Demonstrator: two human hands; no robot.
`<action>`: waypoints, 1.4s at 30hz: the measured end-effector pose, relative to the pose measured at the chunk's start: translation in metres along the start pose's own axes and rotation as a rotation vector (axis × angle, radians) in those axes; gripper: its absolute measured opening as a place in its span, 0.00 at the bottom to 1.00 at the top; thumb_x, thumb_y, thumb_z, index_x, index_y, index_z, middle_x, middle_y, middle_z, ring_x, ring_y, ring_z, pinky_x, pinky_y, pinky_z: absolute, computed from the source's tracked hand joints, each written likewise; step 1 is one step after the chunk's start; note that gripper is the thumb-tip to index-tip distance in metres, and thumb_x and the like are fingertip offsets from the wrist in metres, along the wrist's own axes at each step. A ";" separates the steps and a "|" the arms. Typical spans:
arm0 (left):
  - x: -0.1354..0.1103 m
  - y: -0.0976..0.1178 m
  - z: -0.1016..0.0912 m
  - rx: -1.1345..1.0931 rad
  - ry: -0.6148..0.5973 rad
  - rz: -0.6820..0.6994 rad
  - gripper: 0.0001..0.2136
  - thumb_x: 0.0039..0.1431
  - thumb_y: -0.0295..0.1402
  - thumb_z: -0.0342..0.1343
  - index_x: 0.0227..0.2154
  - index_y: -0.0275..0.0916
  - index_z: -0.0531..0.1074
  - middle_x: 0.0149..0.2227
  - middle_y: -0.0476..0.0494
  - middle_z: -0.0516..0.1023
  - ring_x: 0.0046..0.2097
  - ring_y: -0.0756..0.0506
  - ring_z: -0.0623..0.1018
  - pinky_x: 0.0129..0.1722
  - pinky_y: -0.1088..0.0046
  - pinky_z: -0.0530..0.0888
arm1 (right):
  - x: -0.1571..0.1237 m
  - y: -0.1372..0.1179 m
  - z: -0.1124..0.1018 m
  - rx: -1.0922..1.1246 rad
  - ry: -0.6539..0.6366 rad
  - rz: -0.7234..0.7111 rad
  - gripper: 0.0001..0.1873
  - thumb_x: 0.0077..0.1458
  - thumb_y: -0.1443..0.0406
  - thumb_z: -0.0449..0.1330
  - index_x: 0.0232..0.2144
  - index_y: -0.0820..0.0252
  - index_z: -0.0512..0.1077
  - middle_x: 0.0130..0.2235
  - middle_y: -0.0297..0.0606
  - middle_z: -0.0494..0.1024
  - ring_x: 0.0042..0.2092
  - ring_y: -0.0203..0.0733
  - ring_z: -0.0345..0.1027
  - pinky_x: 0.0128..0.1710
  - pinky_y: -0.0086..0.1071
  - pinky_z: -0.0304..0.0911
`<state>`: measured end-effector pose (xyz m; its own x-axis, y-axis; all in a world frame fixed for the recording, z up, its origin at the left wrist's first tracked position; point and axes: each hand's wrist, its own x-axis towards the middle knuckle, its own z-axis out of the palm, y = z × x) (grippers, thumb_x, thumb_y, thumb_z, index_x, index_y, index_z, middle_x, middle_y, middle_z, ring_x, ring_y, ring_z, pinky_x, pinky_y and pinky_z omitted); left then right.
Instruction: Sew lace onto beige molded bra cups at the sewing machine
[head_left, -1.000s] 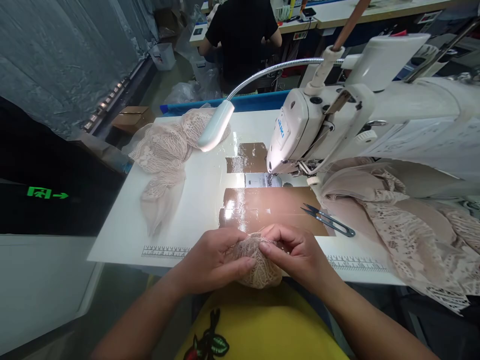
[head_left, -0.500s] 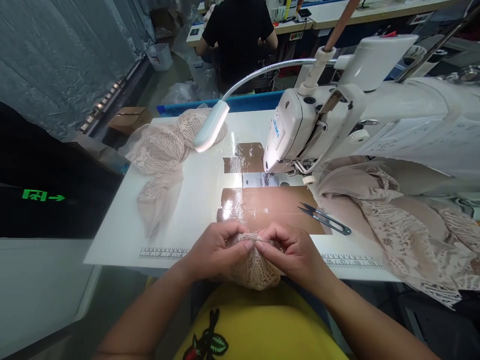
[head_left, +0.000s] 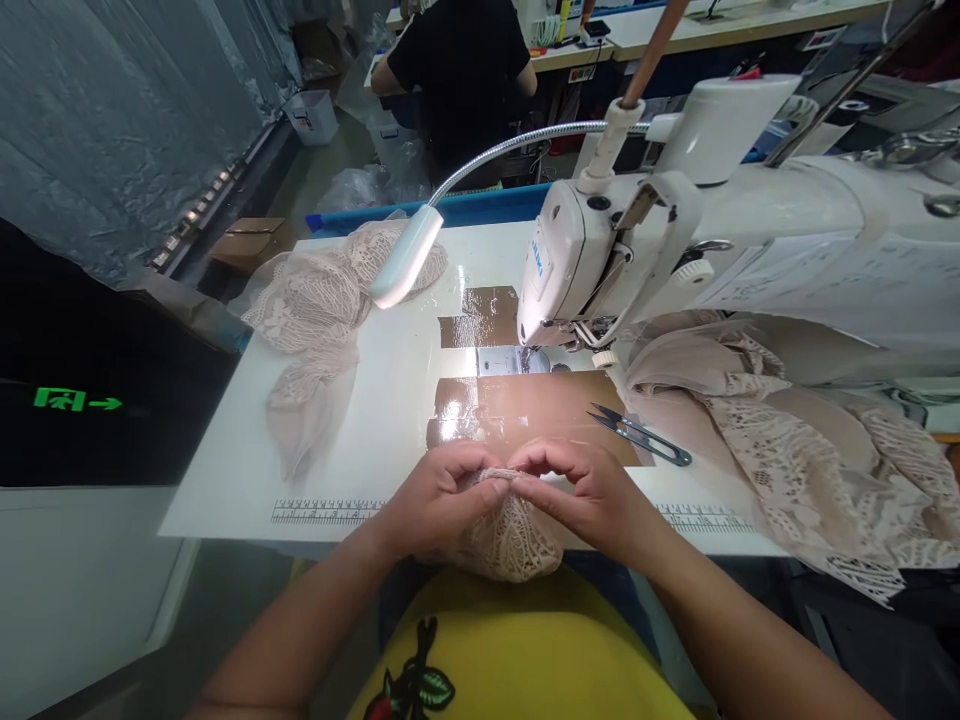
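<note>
My left hand (head_left: pixel 435 500) and my right hand (head_left: pixel 589 495) meet at the near edge of the white sewing table (head_left: pixel 375 400). Both pinch the top edge of a small beige lace piece (head_left: pixel 514 535), which bulges down over the table edge toward my lap. Fingertips of the two hands almost touch over the lace. Thread snips (head_left: pixel 637 436) lie on the table just beyond my right hand. The white sewing machine (head_left: pixel 600 260) stands behind them, its needle area over a brown taped patch (head_left: pixel 525 405).
A heap of beige lace (head_left: pixel 322 300) lies at the table's far left under the gooseneck lamp (head_left: pixel 397 258). More lace fabric (head_left: pixel 787 430) is piled to the right under the machine arm. A person in black (head_left: pixel 457 70) sits at a far bench. A cardboard box (head_left: pixel 251 240) sits on the floor.
Both hands have shifted their pinch along the lace edge, drawing the fingertips closer together. The view has drifted slightly to the right.
</note>
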<state>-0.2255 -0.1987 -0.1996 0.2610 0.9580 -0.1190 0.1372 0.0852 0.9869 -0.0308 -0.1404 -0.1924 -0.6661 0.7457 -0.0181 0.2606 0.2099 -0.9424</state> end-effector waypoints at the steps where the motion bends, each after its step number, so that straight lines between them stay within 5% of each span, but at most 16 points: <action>1: 0.001 0.000 0.001 0.008 -0.011 0.025 0.10 0.60 0.36 0.53 0.29 0.34 0.71 0.30 0.46 0.69 0.34 0.49 0.68 0.36 0.74 0.65 | 0.001 -0.002 0.001 -0.032 -0.010 -0.006 0.10 0.55 0.60 0.59 0.28 0.59 0.74 0.27 0.34 0.76 0.29 0.36 0.66 0.29 0.28 0.60; 5: 0.002 0.001 0.001 -0.166 -0.094 0.018 0.08 0.57 0.35 0.57 0.31 0.35 0.67 0.37 0.44 0.70 0.39 0.48 0.70 0.39 0.73 0.67 | 0.003 -0.005 0.001 -0.034 -0.013 0.014 0.11 0.54 0.60 0.58 0.24 0.61 0.72 0.23 0.32 0.71 0.25 0.32 0.60 0.24 0.26 0.55; 10: 0.002 0.001 -0.001 -0.272 -0.125 -0.096 0.11 0.54 0.36 0.61 0.34 0.35 0.69 0.28 0.51 0.66 0.29 0.53 0.65 0.29 0.79 0.63 | 0.001 -0.001 -0.002 0.131 -0.046 0.125 0.12 0.52 0.59 0.59 0.25 0.62 0.70 0.22 0.30 0.66 0.24 0.32 0.56 0.23 0.27 0.53; 15: 0.006 -0.001 0.007 -0.340 -0.066 -0.095 0.11 0.55 0.37 0.60 0.28 0.32 0.72 0.25 0.50 0.68 0.29 0.53 0.66 0.30 0.78 0.63 | 0.001 0.002 -0.003 0.291 -0.064 0.190 0.13 0.51 0.57 0.61 0.24 0.62 0.69 0.22 0.30 0.66 0.24 0.32 0.56 0.23 0.27 0.53; 20: 0.010 -0.006 0.020 -0.598 0.026 -0.255 0.14 0.50 0.37 0.63 0.23 0.33 0.66 0.22 0.51 0.67 0.24 0.54 0.66 0.26 0.79 0.63 | 0.007 0.004 -0.002 0.372 -0.081 0.250 0.14 0.50 0.56 0.61 0.24 0.61 0.69 0.22 0.29 0.65 0.24 0.31 0.56 0.23 0.26 0.52; 24: 0.008 0.003 -0.004 -0.641 0.244 -0.277 0.13 0.47 0.36 0.64 0.24 0.35 0.66 0.22 0.51 0.69 0.24 0.53 0.68 0.24 0.78 0.64 | 0.008 0.011 -0.018 0.255 0.044 0.186 0.13 0.51 0.56 0.61 0.30 0.60 0.72 0.30 0.35 0.74 0.32 0.37 0.66 0.33 0.30 0.62; 27: 0.008 0.019 -0.038 -0.316 0.548 -0.075 0.11 0.50 0.37 0.61 0.25 0.36 0.68 0.23 0.51 0.68 0.25 0.52 0.67 0.25 0.77 0.65 | 0.001 0.019 -0.041 0.154 0.227 0.172 0.13 0.52 0.55 0.61 0.35 0.59 0.74 0.38 0.39 0.77 0.39 0.41 0.70 0.40 0.33 0.64; 30: 0.022 0.026 -0.054 0.282 0.740 0.158 0.11 0.55 0.37 0.56 0.22 0.37 0.67 0.20 0.52 0.64 0.24 0.52 0.65 0.25 0.76 0.63 | -0.006 0.018 -0.060 0.063 0.314 0.172 0.14 0.53 0.54 0.59 0.36 0.58 0.74 0.38 0.39 0.77 0.37 0.40 0.70 0.38 0.32 0.65; 32: 0.044 0.021 -0.046 0.715 0.652 0.262 0.12 0.59 0.33 0.52 0.21 0.37 0.65 0.21 0.50 0.65 0.26 0.50 0.66 0.27 0.74 0.64 | -0.005 0.012 -0.066 -0.054 0.306 0.154 0.13 0.55 0.55 0.57 0.35 0.57 0.73 0.36 0.37 0.77 0.35 0.39 0.70 0.35 0.30 0.64; 35: 0.083 0.004 -0.017 1.328 0.330 0.263 0.09 0.58 0.26 0.48 0.23 0.36 0.68 0.26 0.42 0.72 0.32 0.45 0.71 0.30 0.70 0.66 | 0.007 0.000 -0.065 -0.344 0.262 0.119 0.11 0.58 0.59 0.54 0.31 0.56 0.73 0.33 0.34 0.77 0.32 0.38 0.68 0.31 0.29 0.60; 38: 0.105 -0.009 0.015 1.426 0.194 0.245 0.10 0.58 0.25 0.48 0.24 0.34 0.70 0.25 0.38 0.73 0.32 0.41 0.72 0.28 0.68 0.65 | 0.025 0.000 -0.061 -0.595 0.209 0.088 0.12 0.58 0.63 0.51 0.31 0.56 0.74 0.32 0.34 0.78 0.33 0.39 0.69 0.31 0.30 0.58; 42: 0.098 -0.009 0.032 1.435 0.124 0.226 0.13 0.62 0.34 0.48 0.30 0.31 0.72 0.29 0.34 0.73 0.36 0.37 0.72 0.29 0.65 0.67 | 0.041 0.016 -0.050 -0.692 0.114 0.037 0.14 0.59 0.66 0.49 0.35 0.55 0.75 0.37 0.35 0.78 0.38 0.40 0.69 0.34 0.30 0.58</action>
<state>-0.1709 -0.1146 -0.2232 0.3335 0.9370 0.1042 0.9413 -0.3371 0.0185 -0.0187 -0.0748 -0.1913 -0.5802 0.8141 0.0246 0.6922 0.5088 -0.5119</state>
